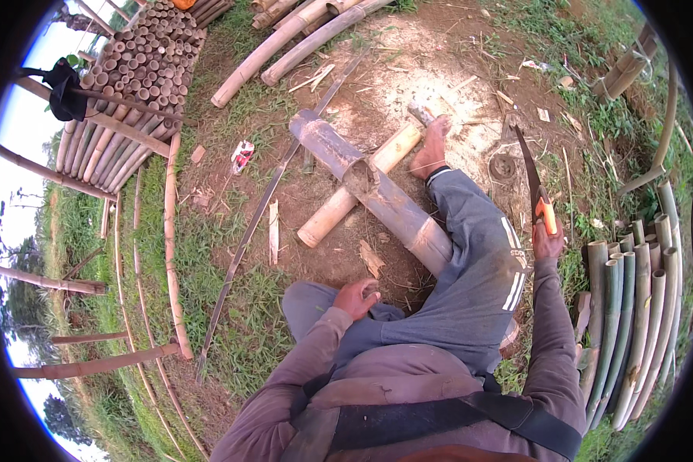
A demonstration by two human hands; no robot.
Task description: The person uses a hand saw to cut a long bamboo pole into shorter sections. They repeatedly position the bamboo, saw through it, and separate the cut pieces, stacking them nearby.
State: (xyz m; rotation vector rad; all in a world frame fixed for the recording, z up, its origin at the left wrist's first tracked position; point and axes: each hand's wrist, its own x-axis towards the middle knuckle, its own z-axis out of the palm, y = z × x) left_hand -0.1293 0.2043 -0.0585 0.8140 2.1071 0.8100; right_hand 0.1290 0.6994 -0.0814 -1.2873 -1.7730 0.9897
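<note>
My right hand (547, 240) is closed around the orange handle of a handsaw (533, 173), whose dark blade points away from me over the ground at my right. My left hand (356, 299) rests on my bent left leg, holding nothing, its fingers slightly curled. In front of me a thick grey-brown bamboo pole (396, 212) lies slanted, with a cut opening partway along it. It crosses over a shorter, paler bamboo piece (327, 219). The pole's near end meets my right leg. My bare foot (431, 150) is beside the far end of the paler piece.
A long thin strip (246, 239) lies on the ground at left. Large bamboo poles (273, 58) lie at the far side. Cut bamboo is stacked upper left (142, 69), beside a pole fence (174, 254). More bamboo lengths (624, 308) stand at right. Pale sawdust (470, 85) covers the soil ahead.
</note>
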